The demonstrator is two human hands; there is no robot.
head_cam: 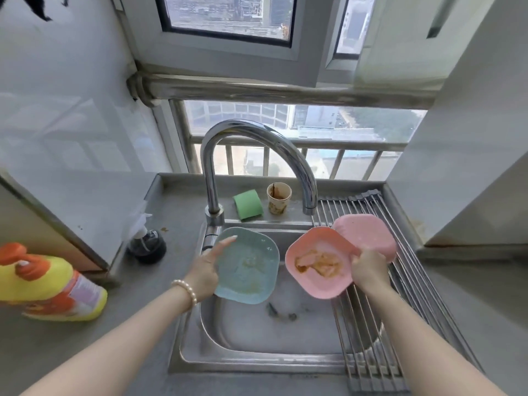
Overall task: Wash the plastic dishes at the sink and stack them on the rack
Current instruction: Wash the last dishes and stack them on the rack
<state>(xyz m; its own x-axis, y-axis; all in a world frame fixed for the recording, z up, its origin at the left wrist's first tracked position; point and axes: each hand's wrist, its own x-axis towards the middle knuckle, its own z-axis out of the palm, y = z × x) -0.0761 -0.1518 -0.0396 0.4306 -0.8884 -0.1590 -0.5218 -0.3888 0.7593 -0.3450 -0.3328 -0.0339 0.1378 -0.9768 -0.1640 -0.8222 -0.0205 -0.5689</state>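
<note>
My left hand (206,270) holds a light blue plastic plate (251,267) by its left edge over the sink (257,338), with the forefinger stretched along the rim. My right hand (368,270) grips two pink plastic plates together above the sink's right side. The front pink plate (314,261) carries orange food smears. The second pink plate (365,232) is behind it, over the rack, back side showing. The metal roll-up rack (400,310) lies along the sink's right edge.
A chrome faucet (257,138) arches over the basin, no water visible. A green sponge (248,203) and a stained paper cup (278,198) sit on the back ledge. A yellow-orange detergent bottle (51,284) and a dark pump dispenser (147,244) stand on the left counter. Scraps lie by the drain.
</note>
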